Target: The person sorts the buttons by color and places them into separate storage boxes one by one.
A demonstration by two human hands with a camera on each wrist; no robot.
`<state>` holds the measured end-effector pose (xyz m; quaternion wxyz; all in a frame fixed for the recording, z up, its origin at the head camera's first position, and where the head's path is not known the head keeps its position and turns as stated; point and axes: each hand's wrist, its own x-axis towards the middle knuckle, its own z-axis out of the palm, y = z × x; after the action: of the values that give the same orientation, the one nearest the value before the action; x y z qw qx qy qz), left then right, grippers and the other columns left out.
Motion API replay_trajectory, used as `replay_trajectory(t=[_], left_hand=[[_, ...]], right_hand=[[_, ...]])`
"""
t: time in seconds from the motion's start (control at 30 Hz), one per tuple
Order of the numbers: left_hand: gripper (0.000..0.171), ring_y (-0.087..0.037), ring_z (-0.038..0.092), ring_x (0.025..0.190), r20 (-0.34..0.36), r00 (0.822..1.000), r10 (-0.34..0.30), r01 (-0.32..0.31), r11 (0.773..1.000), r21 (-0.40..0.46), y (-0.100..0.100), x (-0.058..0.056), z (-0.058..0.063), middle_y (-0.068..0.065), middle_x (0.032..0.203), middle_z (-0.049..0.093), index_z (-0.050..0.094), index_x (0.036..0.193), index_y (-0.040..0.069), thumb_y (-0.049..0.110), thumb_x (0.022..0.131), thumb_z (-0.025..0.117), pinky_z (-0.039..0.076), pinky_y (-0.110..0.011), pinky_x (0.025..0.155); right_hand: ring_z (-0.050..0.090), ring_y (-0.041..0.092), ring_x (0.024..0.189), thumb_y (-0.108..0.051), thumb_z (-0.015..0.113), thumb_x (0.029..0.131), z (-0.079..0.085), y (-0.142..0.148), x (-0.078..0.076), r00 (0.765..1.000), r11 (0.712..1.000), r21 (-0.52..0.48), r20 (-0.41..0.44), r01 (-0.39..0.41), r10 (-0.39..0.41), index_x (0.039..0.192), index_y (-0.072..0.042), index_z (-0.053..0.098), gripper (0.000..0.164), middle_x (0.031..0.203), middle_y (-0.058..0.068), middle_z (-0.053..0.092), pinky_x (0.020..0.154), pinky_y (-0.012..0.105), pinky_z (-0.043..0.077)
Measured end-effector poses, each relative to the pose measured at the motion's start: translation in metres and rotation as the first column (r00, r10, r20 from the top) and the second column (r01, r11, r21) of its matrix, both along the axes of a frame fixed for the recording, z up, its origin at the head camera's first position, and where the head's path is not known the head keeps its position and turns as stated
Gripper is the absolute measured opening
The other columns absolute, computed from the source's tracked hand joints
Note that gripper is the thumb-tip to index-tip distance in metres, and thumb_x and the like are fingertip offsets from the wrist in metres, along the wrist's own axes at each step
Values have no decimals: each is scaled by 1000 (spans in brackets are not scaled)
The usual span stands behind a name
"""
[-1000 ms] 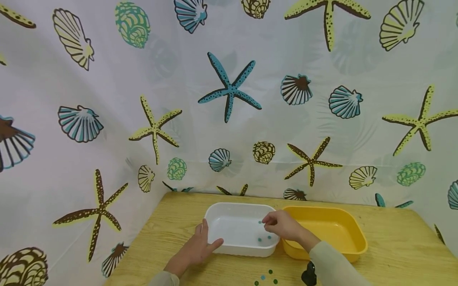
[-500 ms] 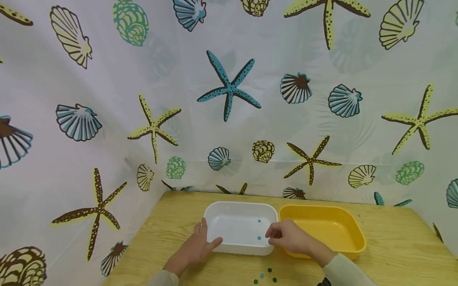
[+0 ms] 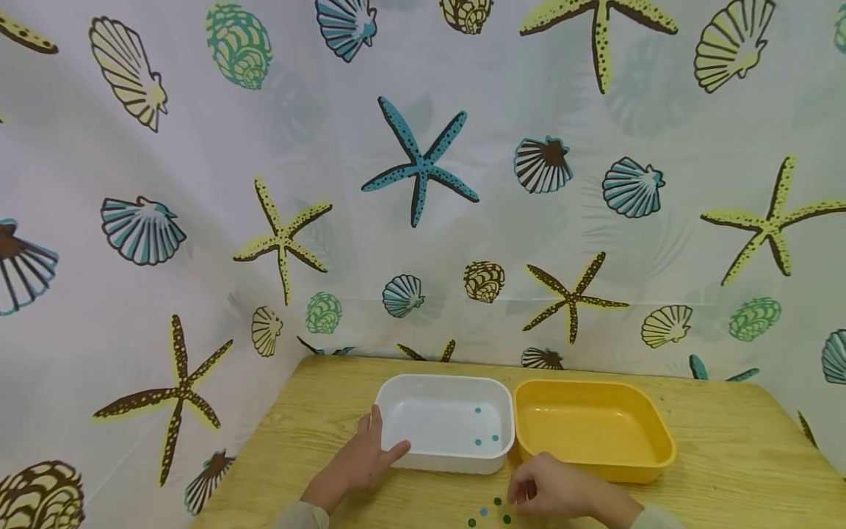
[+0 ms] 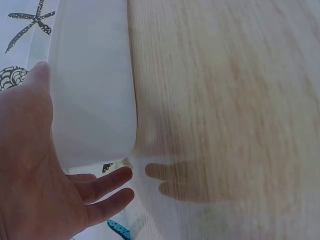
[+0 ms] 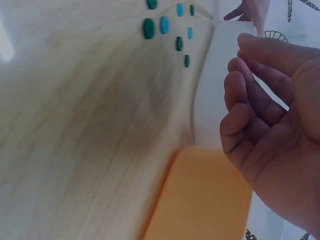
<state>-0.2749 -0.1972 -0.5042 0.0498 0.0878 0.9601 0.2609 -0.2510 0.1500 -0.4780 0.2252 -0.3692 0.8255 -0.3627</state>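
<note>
My left hand [image 3: 363,459] rests at the near left corner of a white plastic tub [image 3: 436,463]. Its thumb touches the rim [image 4: 50,100], and the other fingers are extended past the tub's end. Three small blue-green discs [image 3: 478,442] lie on the tub floor at the right. My right hand [image 3: 551,488] is low over the table in front of a yellow tub [image 3: 608,470], fingers loosely bent and nothing visible between them. Just left of its fingertips lie a light-blue disc [image 3: 484,512] and several green discs [image 3: 498,502]; more blue and green discs show in the right wrist view.
Both tubs stand side by side on a wood-grain table [image 3: 720,455], their neighbouring rims close together. A white curtain [image 3: 423,250] printed with starfish and shells encloses the back and sides of the table.
My right hand has moved from above the white tub's right end toward me, down beside the loose discs. A disc in the tub that it covered half a second ago shows again. The left hand stays put.
</note>
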Motion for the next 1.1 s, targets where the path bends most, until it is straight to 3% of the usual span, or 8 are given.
replay_trajectory(t=[0.17,0.27,0.4,0.67,1.1], left_hand=[[104,-41,50,114,2,1000,5,-5,1000,4,-1,2,-1,-34,143,20,5,145,-15,64,90,46,40,-50,94],[103,-41,51,111,-2,1000,4,-4,1000,8,-1,3,-2,-35,142,21,5,144,-15,62,90,47,41,-51,93],[103,-42,51,112,-3,1000,2,-1,1000,11,-1,3,-1,-35,142,21,5,144,-16,62,90,47,41,-51,93],[104,-42,50,113,11,1000,0,-1,1000,26,0,3,1,-36,143,19,5,144,-16,62,90,47,41,-52,93],[102,-43,49,114,0,1000,-2,2,1000,15,0,4,3,-36,143,19,5,144,-16,60,91,48,40,-50,94]], right_hand=[[52,-1,68,-11,68,85,-12,6,4,998,999,-13,42,-41,42,90,-13,71,7,76,-13,61,62,20,48],[56,3,71,-15,68,87,-15,8,9,991,999,-28,134,-16,19,93,-15,72,8,81,-10,64,66,22,49],[60,13,76,-21,69,87,-19,9,15,962,998,-17,268,55,-48,95,-19,71,9,85,-3,67,69,26,51],[60,11,73,-27,72,85,-29,7,15,963,999,-9,268,38,-34,92,-20,71,10,83,-3,67,65,26,51],[59,8,71,-25,70,86,-31,6,14,969,1000,-18,248,18,-13,90,-19,71,7,81,-5,66,63,24,50]])
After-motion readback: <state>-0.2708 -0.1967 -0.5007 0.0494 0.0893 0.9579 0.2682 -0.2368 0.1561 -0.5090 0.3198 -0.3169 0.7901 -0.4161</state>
